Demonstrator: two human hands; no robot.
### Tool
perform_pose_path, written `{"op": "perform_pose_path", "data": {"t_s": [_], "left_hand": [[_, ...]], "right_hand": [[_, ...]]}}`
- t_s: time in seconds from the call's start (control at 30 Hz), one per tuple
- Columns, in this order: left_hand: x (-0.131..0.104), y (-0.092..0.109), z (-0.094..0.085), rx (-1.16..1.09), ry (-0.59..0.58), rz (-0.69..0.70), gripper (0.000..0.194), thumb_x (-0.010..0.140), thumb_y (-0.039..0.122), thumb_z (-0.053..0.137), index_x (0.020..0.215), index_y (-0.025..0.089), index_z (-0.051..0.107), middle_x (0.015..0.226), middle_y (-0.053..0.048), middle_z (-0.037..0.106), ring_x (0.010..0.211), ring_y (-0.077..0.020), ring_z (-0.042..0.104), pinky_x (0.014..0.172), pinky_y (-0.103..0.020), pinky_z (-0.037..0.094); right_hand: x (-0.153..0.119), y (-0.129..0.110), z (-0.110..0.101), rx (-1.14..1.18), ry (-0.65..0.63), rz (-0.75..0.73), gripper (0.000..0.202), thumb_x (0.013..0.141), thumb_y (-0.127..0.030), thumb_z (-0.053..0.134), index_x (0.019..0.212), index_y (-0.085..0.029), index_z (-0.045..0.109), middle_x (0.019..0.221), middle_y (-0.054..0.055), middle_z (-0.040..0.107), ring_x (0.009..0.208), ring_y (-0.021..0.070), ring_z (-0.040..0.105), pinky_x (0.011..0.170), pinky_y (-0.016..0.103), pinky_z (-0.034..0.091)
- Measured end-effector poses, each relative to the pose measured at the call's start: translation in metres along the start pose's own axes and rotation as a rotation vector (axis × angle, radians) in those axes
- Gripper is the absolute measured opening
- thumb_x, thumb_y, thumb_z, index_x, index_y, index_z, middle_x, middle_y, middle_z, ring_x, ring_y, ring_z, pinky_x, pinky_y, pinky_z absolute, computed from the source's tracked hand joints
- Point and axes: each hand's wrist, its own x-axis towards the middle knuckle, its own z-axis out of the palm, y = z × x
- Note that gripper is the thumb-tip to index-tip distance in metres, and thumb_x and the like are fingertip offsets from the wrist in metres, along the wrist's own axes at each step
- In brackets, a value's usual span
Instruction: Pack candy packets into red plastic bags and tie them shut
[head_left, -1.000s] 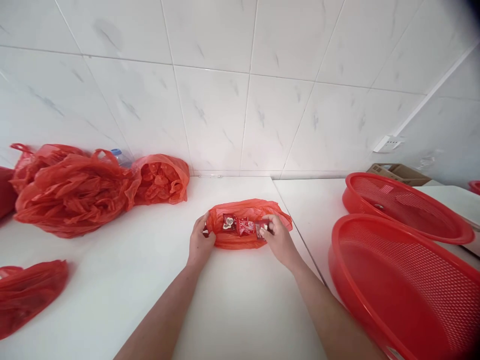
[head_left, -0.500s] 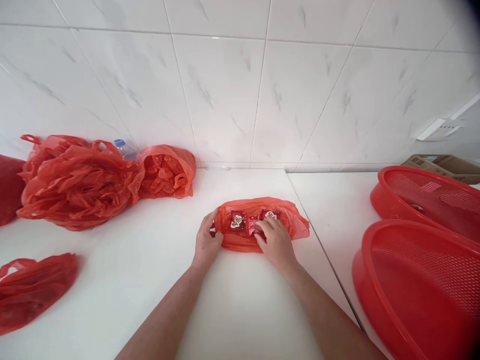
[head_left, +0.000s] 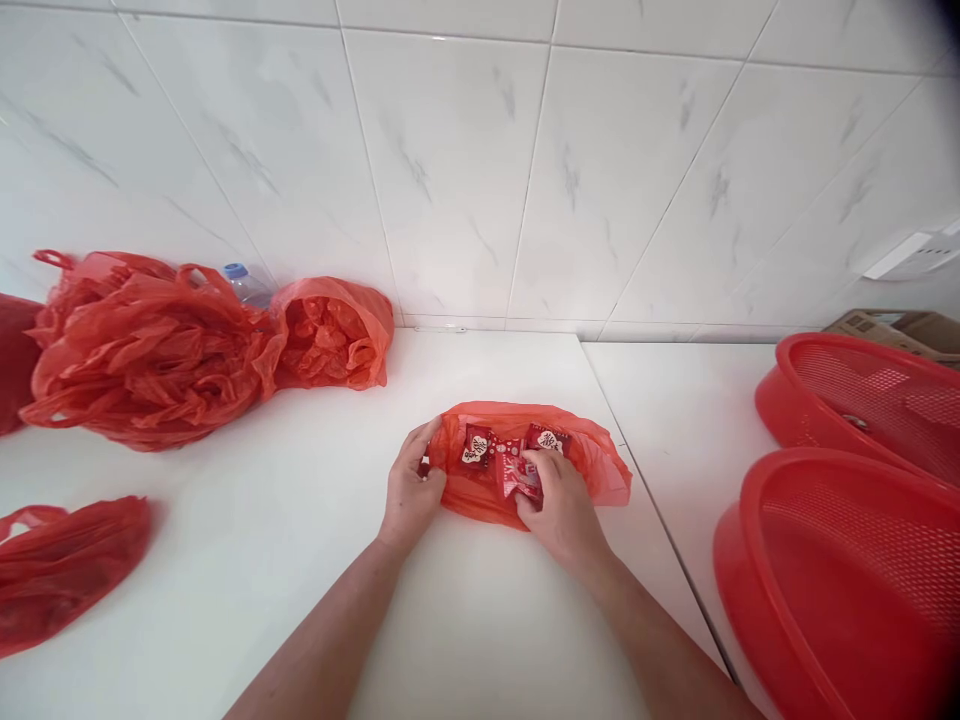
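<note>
A thin red plastic bag point(head_left: 480, 508) lies opened out on the white table. My left hand point(head_left: 412, 485) pinches its left edge between thumb and fingers. Inside the bag are small red snack packets with white printed labels. One packet point(head_left: 475, 450) rests near the left end and another packet point(head_left: 547, 438) towards the right. Between them, my right hand point(head_left: 559, 505) grips a brighter red packet point(head_left: 517, 475) by its right side, thumb below and fingers above. The fingers cover part of that packet.
Bunched red plastic bags point(head_left: 157, 350) and an open red bag point(head_left: 334, 335) stand by the tiled wall at left, a bottle point(head_left: 244, 285) behind them. Another red bag point(head_left: 75, 565) lies front left. Two red baskets point(head_left: 750, 560) and a cardboard box point(head_left: 907, 335) are at right.
My right hand has drawn the brighter red packet slightly towards me and tilted it up. The left hand keeps its hold on the bag. The camera view has shifted a little.
</note>
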Motion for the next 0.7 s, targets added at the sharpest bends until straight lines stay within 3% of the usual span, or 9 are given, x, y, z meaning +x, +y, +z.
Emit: {"op": "perform_pose_path", "data": {"t_s": [0.13,0.23,0.37,0.4,0.47,0.53,0.6,0.7], "left_hand": [[-0.001,-0.001,-0.001,0.035,0.004,0.036,0.070,0.066,-0.001,0.040,0.128,0.029,0.052,0.131,-0.003,0.050,0.113,-0.0180,0.053,0.077,-0.025,0.050],[-0.001,-0.002,-0.001,0.200,0.068,0.149,0.064,0.070,0.000,0.043,0.128,0.027,0.051,0.131,-0.007,0.049,0.112,-0.0197,0.053,0.075,-0.028,0.051],[-0.004,0.006,0.001,0.563,0.291,0.533,0.050,0.076,0.013,0.061,0.124,0.023,0.054,0.136,-0.013,0.043,0.116,-0.0259,0.047,0.088,-0.039,0.047],[-0.006,0.010,0.003,0.612,0.279,0.629,0.051,0.076,0.016,0.064,0.125,0.023,0.052,0.134,-0.014,0.045,0.116,-0.0260,0.048,0.090,-0.040,0.045],[-0.010,0.016,0.009,0.656,0.148,0.756,0.056,0.078,0.021,0.065,0.130,0.022,0.047,0.129,-0.014,0.051,0.115,-0.0256,0.050,0.093,-0.040,0.043],[-0.014,0.021,0.017,0.682,0.005,0.749,0.059,0.080,0.029,0.065,0.134,0.020,0.043,0.125,-0.015,0.057,0.114,-0.0268,0.052,0.094,-0.041,0.042],[-0.017,0.022,0.026,0.699,-0.081,0.648,0.061,0.079,0.037,0.065,0.133,0.018,0.044,0.116,-0.014,0.063,0.109,-0.0282,0.055,0.091,-0.043,0.042],[-0.021,0.019,0.032,0.637,-0.114,0.472,0.041,0.080,0.036,0.064,0.118,0.023,0.058,0.097,-0.006,0.070,0.093,-0.0240,0.062,0.086,-0.042,0.044]], "right_hand": [[-0.003,-0.002,-0.007,0.060,0.087,0.036,0.043,0.072,-0.009,0.051,0.113,-0.021,0.049,0.107,0.008,0.059,0.094,0.0238,0.058,0.077,0.039,0.052],[0.000,0.001,-0.010,0.051,0.142,0.058,0.036,0.073,-0.009,0.052,0.107,-0.021,0.050,0.100,0.007,0.060,0.090,0.0226,0.057,0.073,0.037,0.053],[0.002,0.002,-0.008,0.030,0.157,-0.003,0.035,0.072,-0.007,0.055,0.103,-0.021,0.051,0.099,0.007,0.057,0.094,0.0228,0.054,0.076,0.037,0.052],[0.001,0.001,-0.007,0.029,0.156,-0.031,0.037,0.071,-0.005,0.055,0.104,-0.021,0.050,0.101,0.007,0.057,0.097,0.0234,0.053,0.079,0.038,0.052],[0.001,-0.003,-0.004,0.032,0.152,-0.097,0.040,0.070,-0.003,0.055,0.106,-0.020,0.050,0.105,0.008,0.056,0.102,0.0242,0.052,0.085,0.041,0.050],[0.000,-0.007,-0.001,0.040,0.155,-0.164,0.041,0.072,-0.002,0.054,0.109,-0.020,0.050,0.108,0.009,0.054,0.105,0.0246,0.051,0.089,0.043,0.049],[-0.001,-0.011,0.002,0.049,0.170,-0.216,0.040,0.075,-0.004,0.053,0.111,-0.021,0.049,0.110,0.009,0.053,0.106,0.0242,0.051,0.091,0.043,0.048],[-0.002,-0.013,0.002,0.073,0.191,-0.222,0.044,0.078,-0.007,0.054,0.118,-0.022,0.046,0.117,0.010,0.050,0.114,0.0242,0.048,0.094,0.043,0.047]]}}
